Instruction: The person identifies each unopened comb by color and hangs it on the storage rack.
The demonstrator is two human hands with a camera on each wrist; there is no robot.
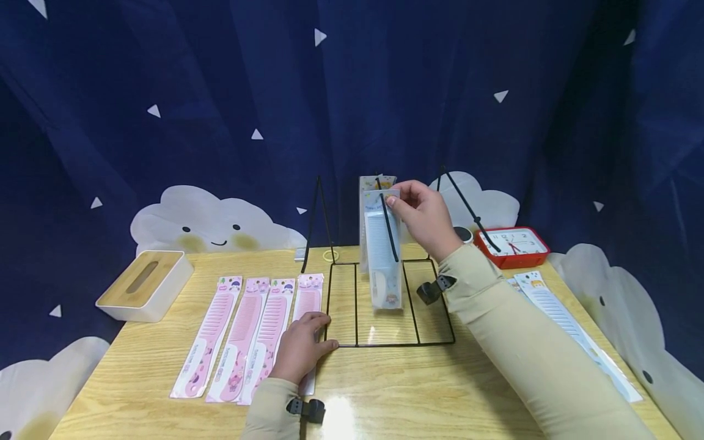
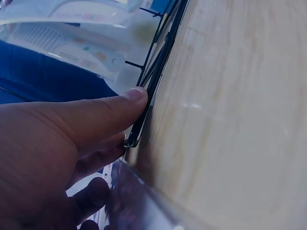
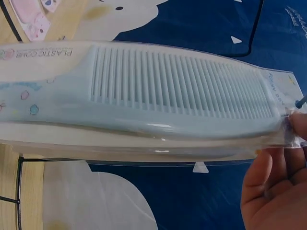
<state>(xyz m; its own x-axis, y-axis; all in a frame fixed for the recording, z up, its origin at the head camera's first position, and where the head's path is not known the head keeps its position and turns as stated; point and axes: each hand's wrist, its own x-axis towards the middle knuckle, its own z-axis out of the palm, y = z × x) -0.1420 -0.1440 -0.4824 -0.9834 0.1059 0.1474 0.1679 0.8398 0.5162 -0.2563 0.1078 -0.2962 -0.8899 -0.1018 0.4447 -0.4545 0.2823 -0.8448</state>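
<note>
My right hand [image 1: 426, 214] pinches the top edge of a packaged light-blue comb [image 1: 379, 244], which hangs upright on a hook of the black wire display rack [image 1: 356, 305]. In the right wrist view, the blue comb [image 3: 192, 122] lies across the picture in its clear wrapper, with another package close behind it. My left hand [image 1: 301, 347] is low at the rack's front left corner. The left wrist view has its thumb and fingers gripping the end of the rack's base wire [image 2: 158, 79]. Under that hand, a packaged pink comb [image 1: 309, 299] is partly covered.
Several packaged pink combs [image 1: 244, 318] lie in a row left of the rack. More packaged blue combs [image 1: 561, 318] lie at the right, near a red clock [image 1: 497, 260]. A tissue box [image 1: 170, 278] sits at the left. A dark blue curtain [image 1: 352, 91] hangs behind the table.
</note>
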